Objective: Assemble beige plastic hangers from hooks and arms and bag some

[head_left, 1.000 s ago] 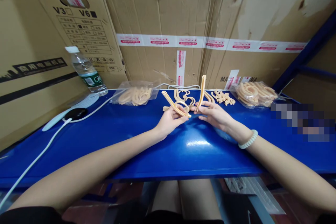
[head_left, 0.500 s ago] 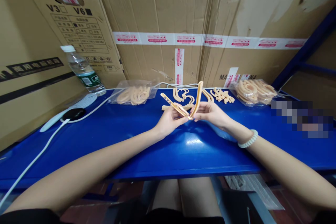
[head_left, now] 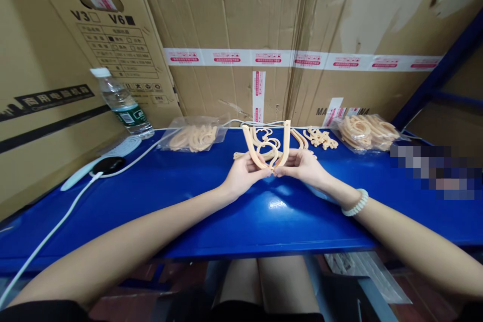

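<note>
Above the blue table, my left hand pinches a curved beige piece, shaped like a J with a curl on its inner side. My right hand is closed on a second curved beige piece, which stands nearly upright with a small hole near its top. The lower ends of the two pieces come together between my fingertips, forming a U. Whether they are joined there is hidden by my fingers. Just behind my hands lie loose curved beige pieces and a heap of small beige parts.
Clear bags of beige pieces lie at the left and right on the blue table. Further left are a water bottle, a black round device, a white cable and a light-blue handled item. Cardboard walls the back.
The left piece has turned from edge-on to face me, so its curl now shows. The right piece has swung more upright. Both hands stay close together in about the same place.
</note>
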